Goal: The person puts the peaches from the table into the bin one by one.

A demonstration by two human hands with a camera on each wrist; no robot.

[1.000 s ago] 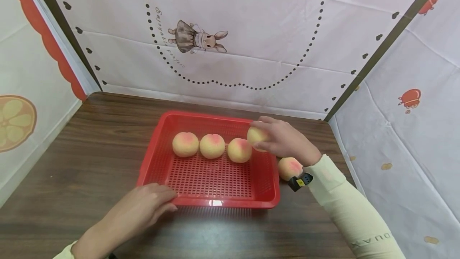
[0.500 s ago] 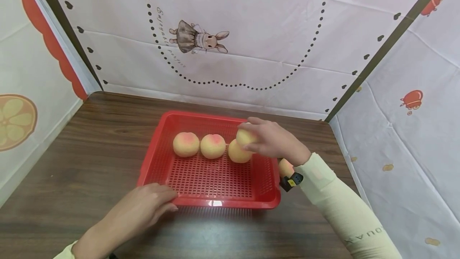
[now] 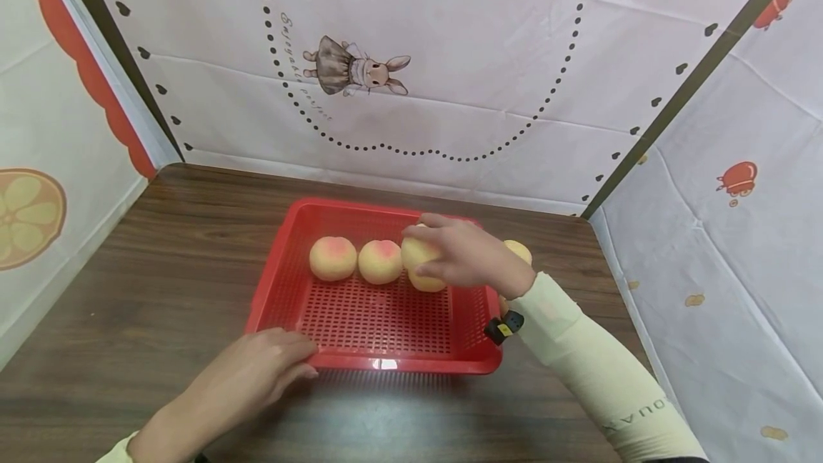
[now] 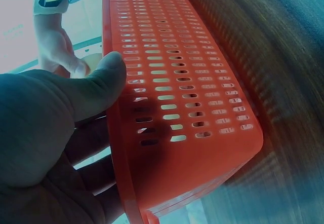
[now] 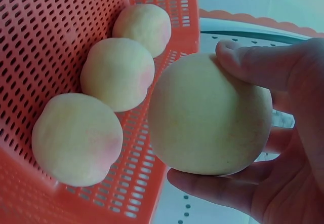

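A red perforated plastic basket (image 3: 411, 361) stands on the table with three yellow-pink peaches inside in a row: a left one (image 3: 332, 259), a middle one (image 3: 380, 262) and a right one (image 3: 427, 283), partly covered from above. My right hand (image 3: 466, 252) holds another peach (image 5: 210, 115) over the right one, thumb and fingers around its sides. At the basket's near left corner, my left hand (image 3: 257, 370) grips the rim; the left wrist view has its thumb (image 4: 109, 77) on the outer wall and the fingers across the rim.
Right of the basket, a peach (image 3: 518, 250) shows past my right wrist, and a sliver of another peach (image 3: 504, 306) shows beside the wrist camera (image 3: 504, 327). The brown wooden table (image 3: 161, 270) meets printed white cloth walls (image 3: 450, 77) at back and sides.
My right hand has carried its peach leftward over the basket, from the right rim to above the right peach. A peach behind the wrist has come into view. My left hand stays put.
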